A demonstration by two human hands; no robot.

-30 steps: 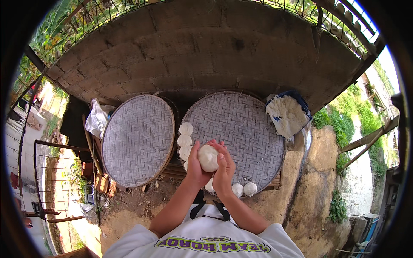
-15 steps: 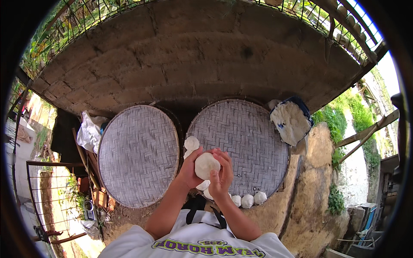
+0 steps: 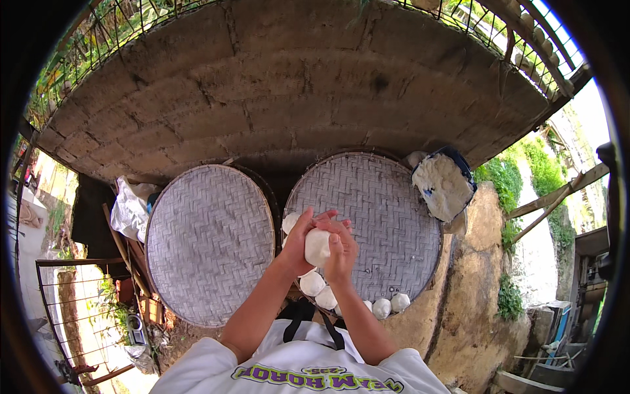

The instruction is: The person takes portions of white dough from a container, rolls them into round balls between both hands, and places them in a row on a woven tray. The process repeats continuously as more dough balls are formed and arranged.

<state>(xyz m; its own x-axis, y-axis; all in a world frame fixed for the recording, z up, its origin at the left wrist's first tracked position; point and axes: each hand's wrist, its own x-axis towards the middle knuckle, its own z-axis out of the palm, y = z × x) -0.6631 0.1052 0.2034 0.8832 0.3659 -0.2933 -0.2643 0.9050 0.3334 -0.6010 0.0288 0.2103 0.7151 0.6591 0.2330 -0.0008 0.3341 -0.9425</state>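
A rounded white dough ball (image 3: 316,248) is pressed between my two palms, above the near left part of the right woven tray (image 3: 374,217). My left hand (image 3: 298,244) cups its left side, and my right hand (image 3: 342,253) wraps its right side with the thumb across the front. Several smaller white balls (image 3: 312,284) line the tray's near rim, partly hidden by my right forearm. Another white ball (image 3: 289,222) sits at the tray's left edge, just behind my left hand.
A second round woven tray (image 3: 210,243) stands to the left. At the right tray's far right edge is a blue container (image 3: 445,186) of white crumbly dough or flour. A white plastic bag (image 3: 131,209) lies far left. A block wall (image 3: 302,85) rises behind.
My hands have turned and pressed closer around the ball, which now looks narrower and sits slightly higher. More of the balls along the near rim show beside my forearm.
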